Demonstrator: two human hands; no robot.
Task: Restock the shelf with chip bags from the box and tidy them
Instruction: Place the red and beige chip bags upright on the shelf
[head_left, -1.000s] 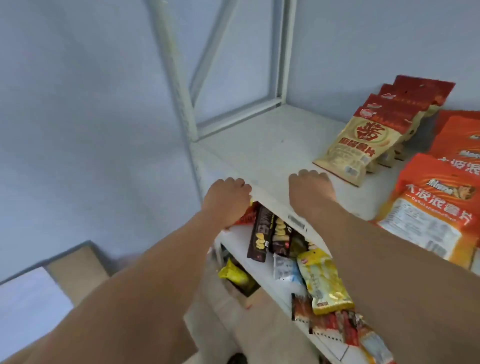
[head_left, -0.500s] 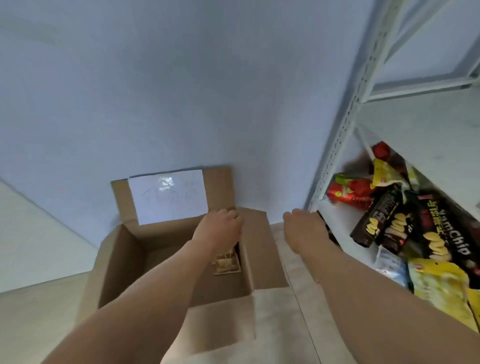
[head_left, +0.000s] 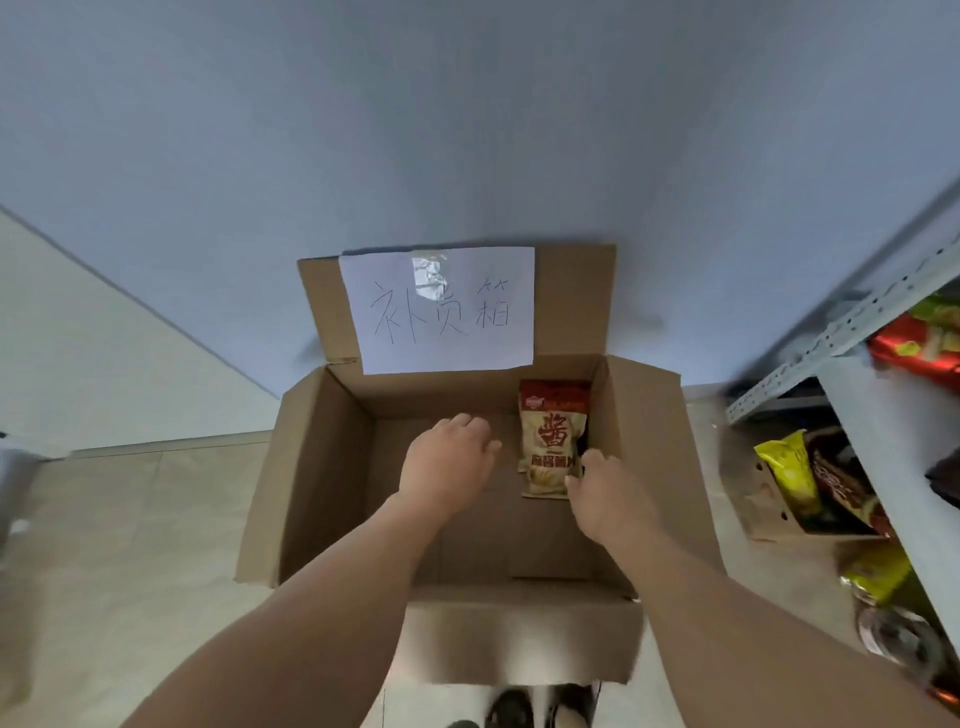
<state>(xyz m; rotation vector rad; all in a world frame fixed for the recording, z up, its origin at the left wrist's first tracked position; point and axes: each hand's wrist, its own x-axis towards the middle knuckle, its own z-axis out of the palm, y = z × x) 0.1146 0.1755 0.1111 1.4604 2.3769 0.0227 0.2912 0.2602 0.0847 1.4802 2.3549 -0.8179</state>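
Note:
An open cardboard box (head_left: 322, 467) stands on the floor against the wall. A single chip bag (head_left: 553, 431), beige with a red top, lies in its back right corner. My left hand (head_left: 447, 462) hovers inside the box just left of the bag, fingers relaxed and holding nothing. My right hand (head_left: 602, 488) is at the bag's lower right corner, fingertips touching its edge; no grip shows. The rest of the box floor is bare.
A handwritten paper label (head_left: 441, 312) is taped to the box's upright back flap. The white metal shelf (head_left: 883, 441) stands at the right, with several snack bags (head_left: 789, 467) on its lower levels. My shoes (head_left: 540, 706) are below the box's near flap.
My view swung from the shelf's upper board down and left to the box. Both hands left the shelf edge and went down into the box, the right one reaching the chip bag.

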